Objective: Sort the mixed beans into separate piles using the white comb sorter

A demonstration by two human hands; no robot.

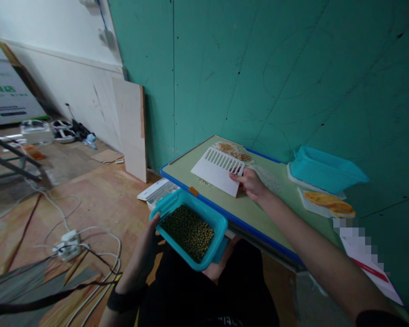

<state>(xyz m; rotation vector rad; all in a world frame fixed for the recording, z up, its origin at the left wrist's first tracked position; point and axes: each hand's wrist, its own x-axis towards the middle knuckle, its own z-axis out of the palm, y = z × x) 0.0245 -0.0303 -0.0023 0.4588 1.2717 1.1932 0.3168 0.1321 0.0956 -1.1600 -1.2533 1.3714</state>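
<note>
My left hand (145, 247) grips the left end of a teal plastic bin (221, 227), held tilted over my lap in front of the table's edge. Dark green beans (177, 227) and paler yellowish beans (202, 231) lie mixed in it. Over the table, my right hand (252, 181) is closed on the right edge of a white slotted plate (214, 175), a flat sheet with a row of long openings along its far side. Just behind the plate is a pile of tan beans (238, 154) with pale grains around it.
More pale grains (267, 179) are spread on the blue-edged table (289, 227). An upright teal bin (323, 170) and a tray with something yellow (327, 203) stand at its right. Left on the floor are a power strip (68, 245) and loose cables. A green wall rises behind.
</note>
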